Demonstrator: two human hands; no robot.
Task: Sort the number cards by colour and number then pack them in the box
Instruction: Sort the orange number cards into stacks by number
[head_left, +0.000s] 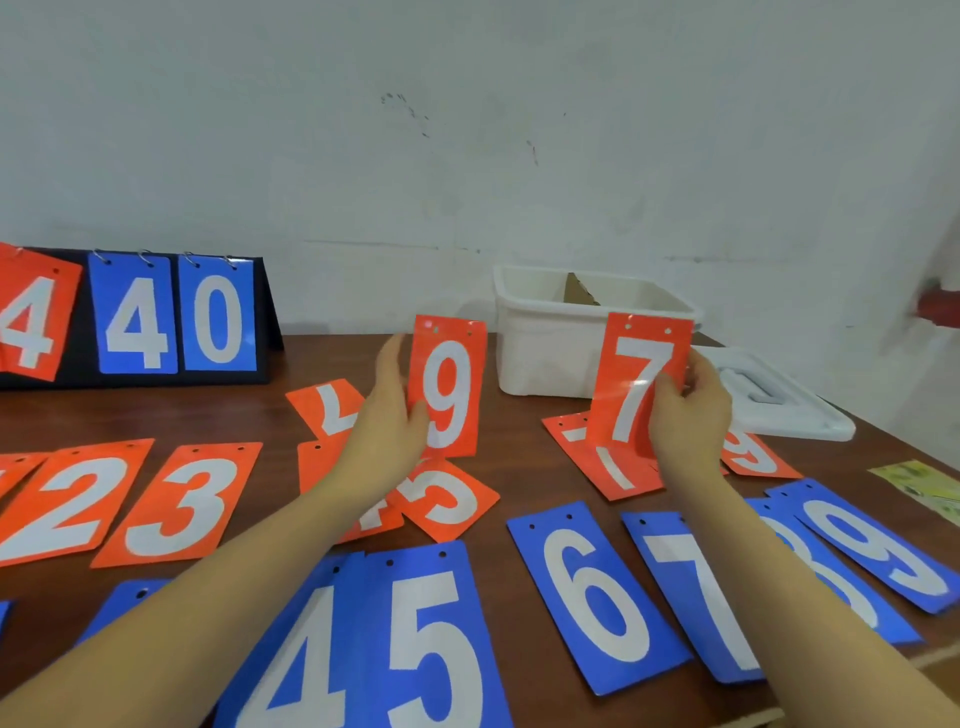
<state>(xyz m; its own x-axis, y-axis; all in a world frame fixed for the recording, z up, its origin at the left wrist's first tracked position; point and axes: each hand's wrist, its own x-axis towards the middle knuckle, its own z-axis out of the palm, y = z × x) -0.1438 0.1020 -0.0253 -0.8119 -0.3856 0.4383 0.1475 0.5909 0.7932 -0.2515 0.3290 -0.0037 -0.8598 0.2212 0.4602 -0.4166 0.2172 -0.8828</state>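
Note:
My left hand (387, 421) holds a red 9 card (449, 387) upright above the table's middle. My right hand (688, 415) pinches a red 7 card (641, 384) upright in front of the white box (540, 343). Red 2 (78, 501) and 3 (189, 504) cards lie in a row at the left. Loose red cards lie under my hands, among them a 5 (447, 499). Blue 4 (306, 654), 5 (431, 639), 6 (597, 592), 7 (696, 592), 8 (831, 577) and 9 (878, 545) cards lie along the near edge.
A black flip scoreboard (267, 317) stands at the back left showing a red 4 and a blue 40. The box's white lid (784, 405) lies to the right of the box. A yellow-green paper (919, 483) sits at the right edge. A wall runs behind the table.

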